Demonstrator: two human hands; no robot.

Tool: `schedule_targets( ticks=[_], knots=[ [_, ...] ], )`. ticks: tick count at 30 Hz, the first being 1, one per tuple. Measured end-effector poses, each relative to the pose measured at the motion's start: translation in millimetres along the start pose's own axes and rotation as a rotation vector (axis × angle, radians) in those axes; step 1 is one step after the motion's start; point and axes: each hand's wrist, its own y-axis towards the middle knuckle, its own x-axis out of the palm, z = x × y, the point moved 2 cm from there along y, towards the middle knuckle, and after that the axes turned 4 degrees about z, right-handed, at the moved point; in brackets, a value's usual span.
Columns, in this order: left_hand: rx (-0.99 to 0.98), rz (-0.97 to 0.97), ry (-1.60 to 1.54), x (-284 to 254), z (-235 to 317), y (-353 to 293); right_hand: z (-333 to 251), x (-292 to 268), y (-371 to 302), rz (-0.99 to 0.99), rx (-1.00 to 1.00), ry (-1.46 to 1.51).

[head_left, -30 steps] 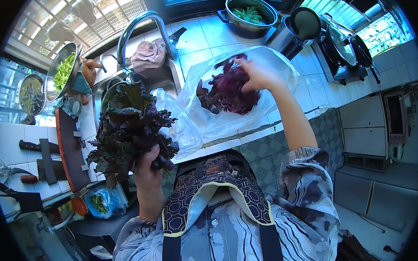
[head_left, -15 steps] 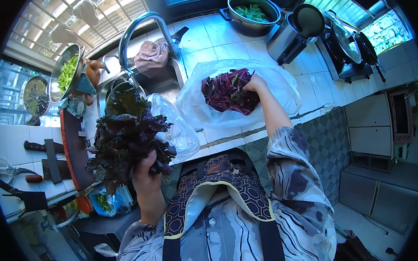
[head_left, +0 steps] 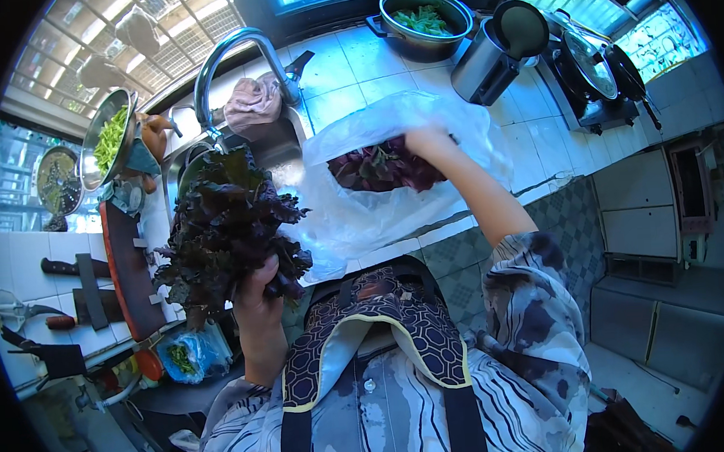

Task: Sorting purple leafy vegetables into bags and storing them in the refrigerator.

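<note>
My left hand [head_left: 259, 287] is closed around the stems of a big bunch of dark purple, frilly leafy greens [head_left: 227, 225], held up in front of the sink. On the counter to its right lies a wide-mouthed clear plastic bag [head_left: 354, 222] with more purple leafy greens [head_left: 375, 168] inside. My right hand [head_left: 433, 147] reaches into the bag from the right, against the far edge of these leaves. Its fingers are blurred and partly hidden, so their grip does not show.
Behind the bunch is a steel sink [head_left: 293, 160] with a curved faucet [head_left: 233, 40] and a pink cloth [head_left: 253, 105]. A pot of cut greens [head_left: 425, 14], a steel pitcher [head_left: 480, 64] and a stove [head_left: 593, 103] stand beyond the bag. Knives [head_left: 73, 267] and a cutting board [head_left: 131, 271] are at left.
My right hand has shifted a little left and away from me, deeper over the leaves. The bag's far edge now rises around them. My left hand still holds its bunch, nearly unmoved.
</note>
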Motion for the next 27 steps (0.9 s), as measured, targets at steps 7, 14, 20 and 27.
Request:
schedule_targets(
  ticks=[7, 14, 20, 27],
  knots=[
    [0.044, 0.053, 0.020, -0.2, 0.3, 1.3, -13.4, 4.1, 8.0, -0.490, -0.477, -0.024],
    [0.072, 0.035, 0.074, -3.0, -1.9, -1.4, -4.1, -21.7, 10.1, -0.336, -0.151, -0.102],
    [0.074, -0.003, 0.087, -4.9, -4.3, -0.8, -45.8, 48.0, -51.2, -0.106, -0.005, -0.087],
    [0.087, 0.061, 0.061, -14.0, 1.6, -3.2, -18.2, 8.4, -63.8, 0.303, 0.154, 0.046]
  ],
)
